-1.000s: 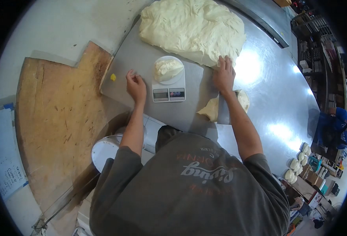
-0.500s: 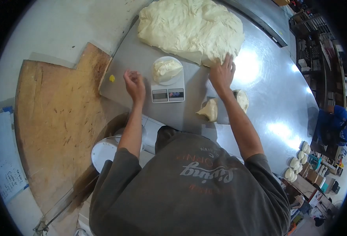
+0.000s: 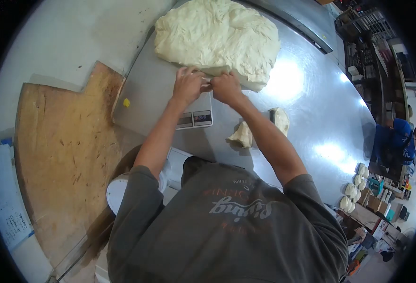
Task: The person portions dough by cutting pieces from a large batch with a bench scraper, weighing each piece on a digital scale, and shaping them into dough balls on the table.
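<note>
My left hand (image 3: 188, 86) is over the plate of the white kitchen scale (image 3: 194, 120), its fingers bent and its fingertips near the front edge of the large pale dough mass (image 3: 217, 37). My right hand (image 3: 226, 87) is just beside it, fingers curled and pointing at the left hand. Both hands cover the scale plate and the dough on it, so what the fingers hold is hidden. A small dough piece (image 3: 242, 135) and another cut piece (image 3: 280, 120) lie near my right forearm on the metal table (image 3: 311, 104).
A wooden board (image 3: 66, 141) is at the left, with a white bucket (image 3: 117, 192) below the table edge. Several dough balls (image 3: 351, 191) sit at the right table edge. A person in blue (image 3: 396, 141) is beyond it, near shelves (image 3: 366, 28).
My right hand has moved left from the dough's right front edge to the scale. My left hand has come right and up over the scale plate. The view has shifted slightly.
</note>
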The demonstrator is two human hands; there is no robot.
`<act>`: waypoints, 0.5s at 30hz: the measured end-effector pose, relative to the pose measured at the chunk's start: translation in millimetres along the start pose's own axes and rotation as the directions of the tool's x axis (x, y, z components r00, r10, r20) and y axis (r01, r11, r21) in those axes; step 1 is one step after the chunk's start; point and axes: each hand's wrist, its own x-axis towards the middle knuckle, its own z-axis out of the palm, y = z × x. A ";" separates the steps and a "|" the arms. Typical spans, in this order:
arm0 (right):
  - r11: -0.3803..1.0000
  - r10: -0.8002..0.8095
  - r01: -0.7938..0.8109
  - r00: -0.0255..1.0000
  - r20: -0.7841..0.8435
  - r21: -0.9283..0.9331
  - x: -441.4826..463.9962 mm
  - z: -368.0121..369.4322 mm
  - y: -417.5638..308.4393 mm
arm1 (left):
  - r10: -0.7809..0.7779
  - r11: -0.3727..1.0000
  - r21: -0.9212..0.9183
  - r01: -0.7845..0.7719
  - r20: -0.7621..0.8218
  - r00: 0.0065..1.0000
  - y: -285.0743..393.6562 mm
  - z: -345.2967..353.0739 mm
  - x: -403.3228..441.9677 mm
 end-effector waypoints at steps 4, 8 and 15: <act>0.880 0.219 -0.144 0.968 -0.119 0.452 1.6 -3.8 40.4 | 0.019 1.000 -0.018 -0.021 -0.091 0.996 -1.3 4.5 -13.7; 0.934 0.357 -0.244 0.580 -0.733 0.261 -13.8 -30.9 42.2 | -0.015 1.000 0.000 0.016 -0.210 0.978 1.1 8.9 -13.0; 0.873 0.289 -0.421 0.853 -0.435 -0.245 -32.4 -35.6 64.6 | -0.193 0.969 -0.232 0.087 -0.486 0.852 12.2 -13.3 -0.5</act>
